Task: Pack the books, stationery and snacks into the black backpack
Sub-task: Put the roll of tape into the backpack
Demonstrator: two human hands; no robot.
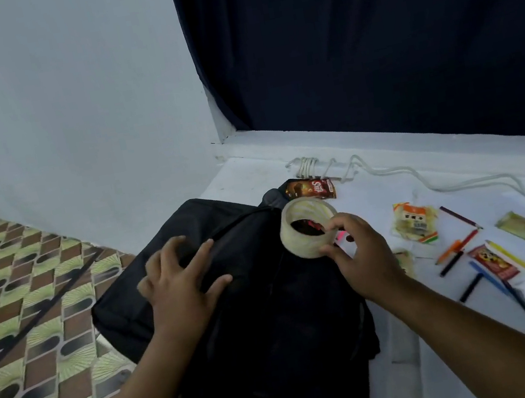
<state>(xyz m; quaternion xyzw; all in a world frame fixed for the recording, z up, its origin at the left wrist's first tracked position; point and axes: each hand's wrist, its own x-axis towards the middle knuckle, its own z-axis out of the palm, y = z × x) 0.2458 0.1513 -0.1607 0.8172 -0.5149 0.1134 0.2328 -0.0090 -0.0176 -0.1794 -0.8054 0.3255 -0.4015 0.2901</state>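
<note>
I see the black backpack (237,307) lying flat on the white surface (373,187). My left hand (181,282) rests on it, fingers spread. My right hand (361,255) pinches a roll of clear tape (308,229) above the backpack. Snack packets (414,222) and pencils (459,218) lie to the right.

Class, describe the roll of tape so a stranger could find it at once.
Start at the black backpack lying on the white surface. Above its right half, the right hand pinches the tape roll. It is the only pale ring, unlike the flat packets and pens nearby.
</note>
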